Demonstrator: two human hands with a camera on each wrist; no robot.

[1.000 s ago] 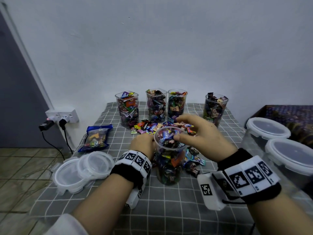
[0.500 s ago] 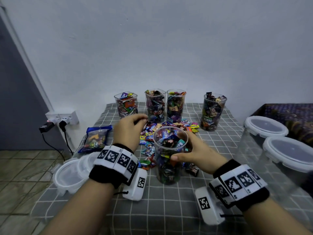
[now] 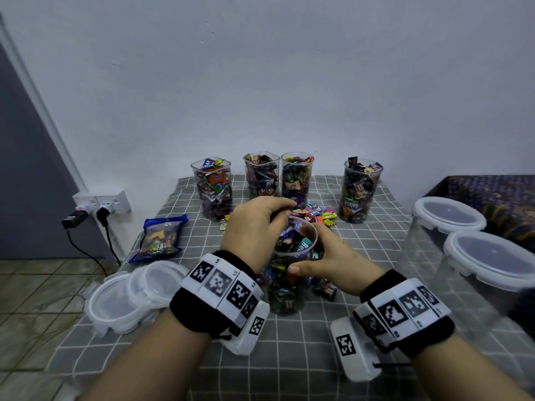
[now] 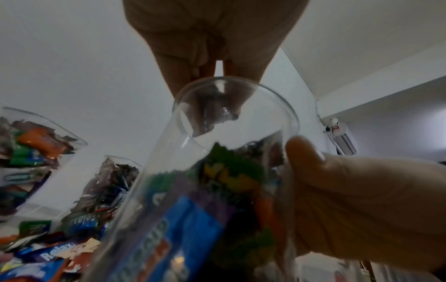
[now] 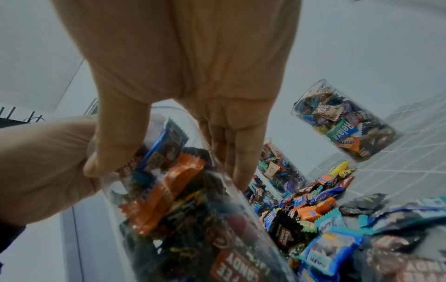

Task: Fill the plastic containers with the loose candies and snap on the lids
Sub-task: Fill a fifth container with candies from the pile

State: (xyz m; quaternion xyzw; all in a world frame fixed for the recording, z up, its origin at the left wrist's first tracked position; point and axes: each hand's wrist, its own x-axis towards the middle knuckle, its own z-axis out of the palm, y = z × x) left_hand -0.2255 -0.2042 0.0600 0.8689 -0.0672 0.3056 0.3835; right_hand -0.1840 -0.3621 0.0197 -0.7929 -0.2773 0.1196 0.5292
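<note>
Now left hand point(image 3: 254, 227) fingers pinch a candy point(image 4: 217, 116) directly above the container point(image 3: 289, 273) mouth; container upright on desk point(image 3: 289, 357), right hand point(image 3: 333, 264) wrapped round its side, drop is straight down

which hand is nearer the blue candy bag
Left. The left hand hangs over the held container, on the side toward the bag; the right hand grips the container's far side.
</note>
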